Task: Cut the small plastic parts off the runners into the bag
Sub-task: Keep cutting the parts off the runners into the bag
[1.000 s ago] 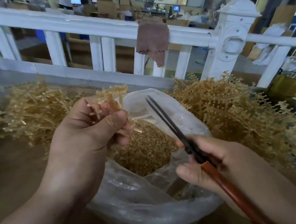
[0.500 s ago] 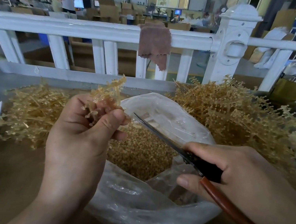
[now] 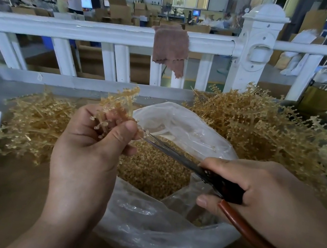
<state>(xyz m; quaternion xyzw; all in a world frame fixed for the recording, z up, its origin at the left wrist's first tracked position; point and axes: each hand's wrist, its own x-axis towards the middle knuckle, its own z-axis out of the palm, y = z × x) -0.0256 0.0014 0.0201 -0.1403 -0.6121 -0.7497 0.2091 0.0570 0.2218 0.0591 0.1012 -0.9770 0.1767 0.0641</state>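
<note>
Scissors have advanced left since the earlier frame; blade tips now meet the runner bundle beside the thumb. Left hand: grip curled round that bundle, above the bag. Right hand: grip closed round the scissor handles, blades nearly together. Cut parts partly fill the bag; the far-right uncut pile suggests much remains.

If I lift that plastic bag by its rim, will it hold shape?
Probably not: the thin, crumpled bag looks floppy and would likely sag. The parts filling it probably make it bottom-heavy, so a push should slide rather than tip it.
</note>
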